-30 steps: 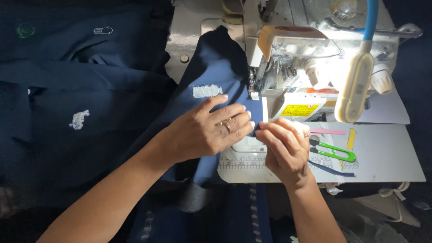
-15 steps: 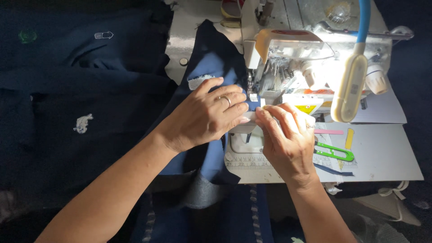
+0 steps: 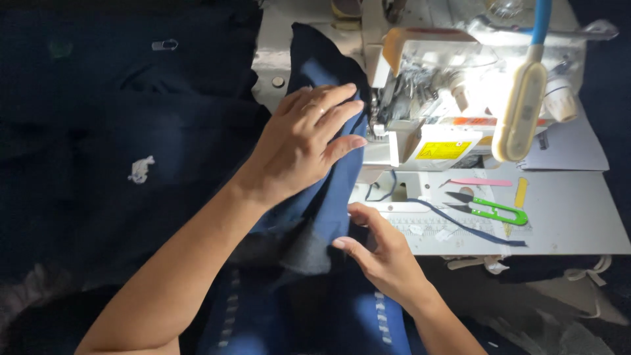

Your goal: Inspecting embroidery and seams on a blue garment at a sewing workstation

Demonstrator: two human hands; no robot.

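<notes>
Both forearms are bare — no sleeves reach the wrists; the left hand (image 3: 299, 148) wears a ring on one finger, the right hand (image 3: 381, 253) nothing.
</notes>
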